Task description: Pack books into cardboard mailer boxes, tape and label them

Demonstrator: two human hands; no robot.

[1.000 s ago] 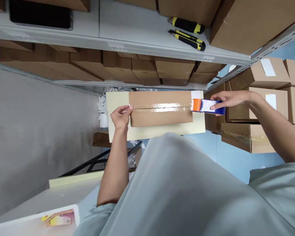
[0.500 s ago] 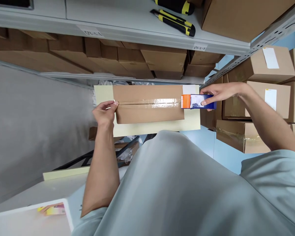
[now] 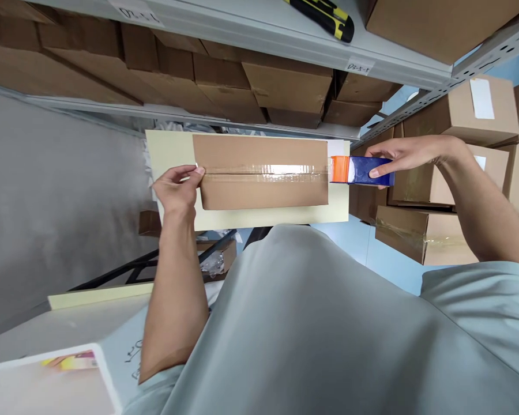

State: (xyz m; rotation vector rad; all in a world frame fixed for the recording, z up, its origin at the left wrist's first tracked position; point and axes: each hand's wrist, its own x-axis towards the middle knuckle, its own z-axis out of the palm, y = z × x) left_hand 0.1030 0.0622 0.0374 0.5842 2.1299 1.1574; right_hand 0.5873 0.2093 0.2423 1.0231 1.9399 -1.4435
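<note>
A long brown cardboard box lies on a pale yellow board, with clear tape running along its top seam. Thumb and fingers of my left hand are closed at the box's left end, where the seam meets the edge; a small white bit shows at the fingertips. My right hand grips a blue tape dispenser with an orange front. The dispenser is just past the box's right end, and a strip of tape seems to stretch from the box to it.
Above the board, a metal shelf holds a black and yellow utility knife, with a row of cardboard boxes below. Stacked cartons stand at right. A grey wall is at left. A white-framed panel is at lower left.
My right hand has drawn the tape dispenser rightward, off the box's right edge. My left hand stays at the left end. The camera view has shifted somewhat.
</note>
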